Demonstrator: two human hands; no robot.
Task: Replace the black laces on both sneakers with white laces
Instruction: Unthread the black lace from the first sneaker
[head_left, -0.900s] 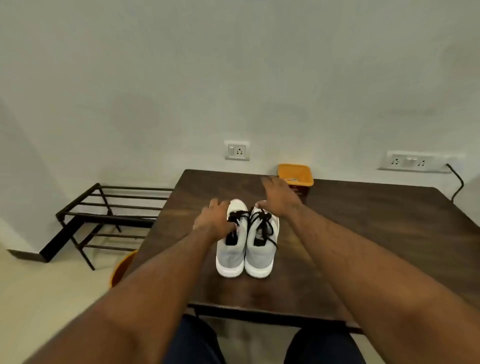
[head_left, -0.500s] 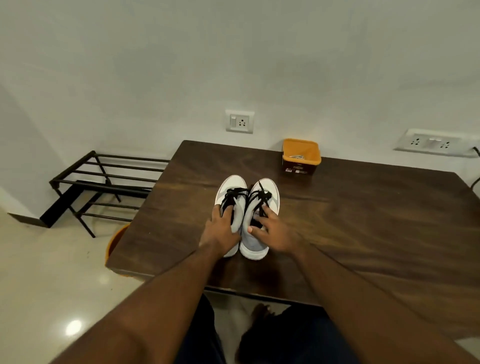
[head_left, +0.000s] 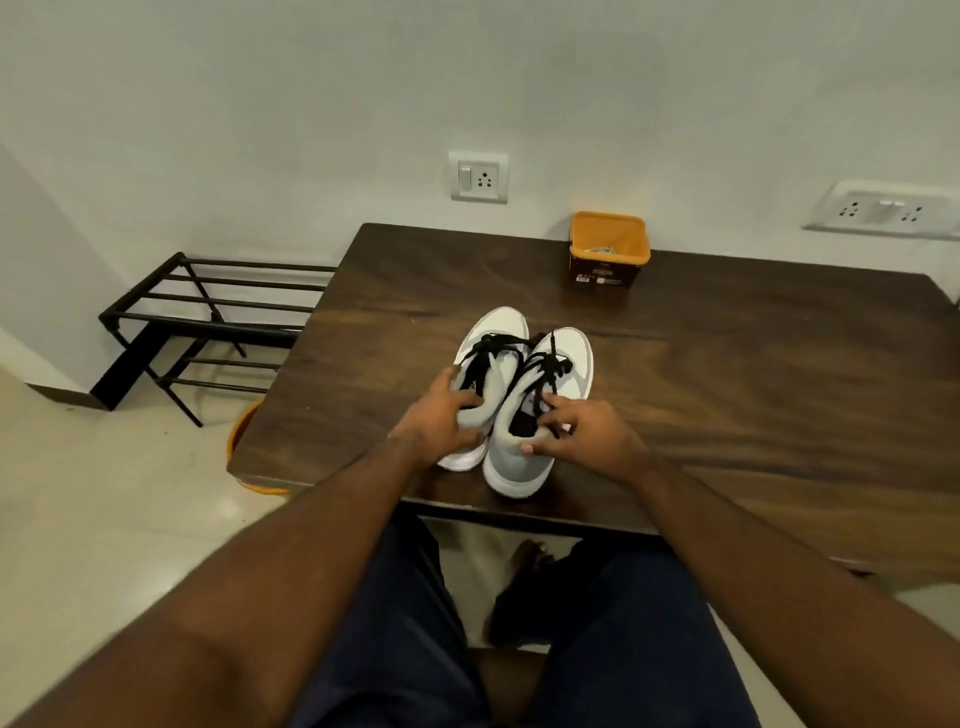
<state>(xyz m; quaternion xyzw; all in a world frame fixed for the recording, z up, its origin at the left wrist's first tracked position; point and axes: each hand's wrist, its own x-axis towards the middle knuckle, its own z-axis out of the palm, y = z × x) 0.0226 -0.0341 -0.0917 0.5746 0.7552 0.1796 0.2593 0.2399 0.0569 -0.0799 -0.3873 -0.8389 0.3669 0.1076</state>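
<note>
A person seated at a dark wooden table (head_left: 727, 374) holds a pair of white sneakers by their heels, toes pointing toward the wall. The left hand (head_left: 441, 421) grips the heel collar of the left sneaker (head_left: 491, 332), thumb curled inside the opening and fingers wrapped round the outside. The right hand (head_left: 587, 431) holds the right sneaker (head_left: 519, 467) the same way, thumb pressed on the back of the heel and fingers curled over the collar among the loose lace ends. The two shoes stand side by side, touching, near the table's front edge. Both are threaded with black laces (head_left: 545, 369), loosened and tangled over the tongues.

At the far edge of the table, well apart from the shoes, stands an orange box (head_left: 609, 249) with a dark band round its base; something pale lies inside, too small to tell what. A black metal rack (head_left: 208, 317) stands on the floor to the left against the wall, and an orange tub (head_left: 241, 431) shows partly under the table's left corner. Two wall sockets (head_left: 478, 176) are set in the wall behind.
</note>
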